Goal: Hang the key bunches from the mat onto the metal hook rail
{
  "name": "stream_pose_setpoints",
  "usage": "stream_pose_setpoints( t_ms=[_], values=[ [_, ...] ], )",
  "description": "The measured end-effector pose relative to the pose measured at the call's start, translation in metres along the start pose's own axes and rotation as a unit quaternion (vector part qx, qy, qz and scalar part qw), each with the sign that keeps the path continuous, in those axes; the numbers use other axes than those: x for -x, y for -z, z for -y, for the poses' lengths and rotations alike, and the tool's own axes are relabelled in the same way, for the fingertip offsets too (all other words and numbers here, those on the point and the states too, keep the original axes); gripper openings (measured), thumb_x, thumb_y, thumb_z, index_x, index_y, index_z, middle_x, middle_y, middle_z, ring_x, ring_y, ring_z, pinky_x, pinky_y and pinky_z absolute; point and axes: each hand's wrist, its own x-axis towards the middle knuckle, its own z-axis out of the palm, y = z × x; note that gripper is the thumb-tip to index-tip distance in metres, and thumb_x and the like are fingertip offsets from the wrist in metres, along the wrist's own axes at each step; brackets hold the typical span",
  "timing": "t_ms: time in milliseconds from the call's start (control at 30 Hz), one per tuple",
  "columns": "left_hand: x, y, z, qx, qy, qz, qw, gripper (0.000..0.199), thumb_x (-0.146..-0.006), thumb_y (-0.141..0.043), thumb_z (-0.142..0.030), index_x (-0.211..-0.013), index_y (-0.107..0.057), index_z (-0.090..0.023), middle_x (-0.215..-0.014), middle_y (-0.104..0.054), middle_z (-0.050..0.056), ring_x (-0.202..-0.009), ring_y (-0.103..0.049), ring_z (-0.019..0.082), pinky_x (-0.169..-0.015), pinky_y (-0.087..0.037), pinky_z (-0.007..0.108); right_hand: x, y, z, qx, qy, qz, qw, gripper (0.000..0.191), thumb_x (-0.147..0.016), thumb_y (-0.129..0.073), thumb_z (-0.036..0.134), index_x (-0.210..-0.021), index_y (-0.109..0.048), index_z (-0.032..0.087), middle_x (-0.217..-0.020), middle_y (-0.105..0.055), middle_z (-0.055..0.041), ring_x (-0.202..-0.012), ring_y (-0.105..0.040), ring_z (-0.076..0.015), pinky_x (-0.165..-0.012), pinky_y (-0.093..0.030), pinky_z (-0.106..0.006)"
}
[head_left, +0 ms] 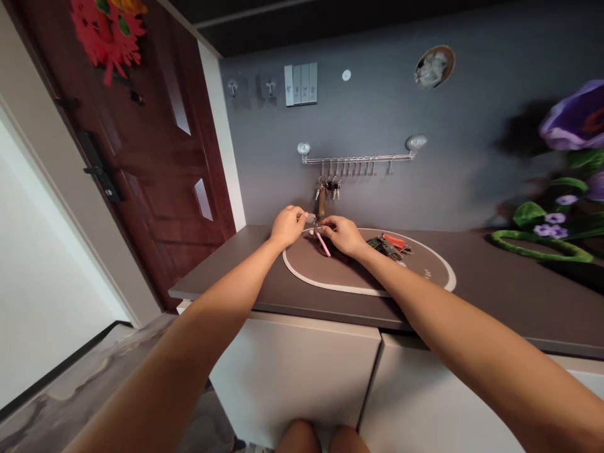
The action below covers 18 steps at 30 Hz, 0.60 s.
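Observation:
Over a brown oval mat (330, 277) with a white edge, both my hands pinch parts of one keychain. My left hand (289, 226) is closed on a pale, see-through tag (310, 218) at its left side. My right hand (343, 234) has its fingers pressed together on the metal part of the same keychain. A pink strap (323, 244) hangs down between the hands. Just behind them, key bunches (333, 187) and a brown key holder (321, 202) hang from the hook rail (358, 160). To the right of my right hand lies a pile of keys (387, 247) with an orange tag (394, 241).
The mat lies on a dark cabinet top (486, 296) with white doors (302, 371) below. A plush flower decoration (552, 226) stands at the right. A dark red door (155, 157) is at the left. Two clear hooks (270, 87) sit on the grey wall.

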Motion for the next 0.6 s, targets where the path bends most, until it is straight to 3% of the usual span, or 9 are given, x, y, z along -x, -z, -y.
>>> stream_pose_setpoints(
  t_ms=[367, 600],
  values=[
    [0.002, 0.008, -0.010, 0.076, -0.025, -0.057, 0.995, 0.026, -0.083, -0.039, -0.030, -0.078, -0.059, -0.015, -0.081, -0.060, 0.005, -0.076, -0.052, 0.013, -0.073, -0.039, 0.024, 0.002, 0.002, 0.009, -0.029, 0.068, -0.036, 0.997, 0.020, -0.077, -0.049, 0.028, -0.089, -0.062, 0.018, -0.088, -0.062, -0.0050, -0.080, -0.054, -0.0135, -0.076, -0.040, -0.026],
    [0.003, 0.010, -0.014, 0.088, -0.036, -0.058, 0.994, 0.026, -0.083, -0.038, -0.030, -0.079, -0.059, -0.016, -0.082, -0.061, 0.004, -0.076, -0.053, 0.012, -0.073, -0.039, 0.023, 0.001, 0.001, 0.009, -0.065, 0.074, -0.072, 0.993, 0.017, -0.074, -0.055, 0.032, -0.081, -0.063, 0.019, -0.079, -0.058, -0.0036, -0.078, -0.053, -0.0134, -0.073, -0.040, -0.025]
  ],
)
